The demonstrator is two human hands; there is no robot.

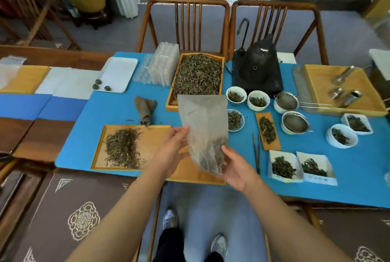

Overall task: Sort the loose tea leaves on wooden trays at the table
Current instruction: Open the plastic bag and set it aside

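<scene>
Left hand (172, 145) pinches side edge of translucent bag (205, 135); right hand (236, 169) cups its bottom. Loose tea (123, 150) piled on near tray (135, 148), more in far tray (198, 76). Risk: bag tips, leaves spill onto counter (109, 112); limp film slips from pinch.

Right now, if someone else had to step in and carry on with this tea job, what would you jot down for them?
Left hand: pinches the left edge of a translucent bag, held up over the table.
Right hand: holds the bag's lower end, where a few leaves seem to sit.
Near tray: a loose pile of tea leaves on its left half, the right half bare.
Far tray: heaped full of leaves.
Small bowls and paper boxes to the right hold portions.
Done: some leaves laid out on the near tray.
Left: probably emptying the bag, then sorting the piles.
</scene>
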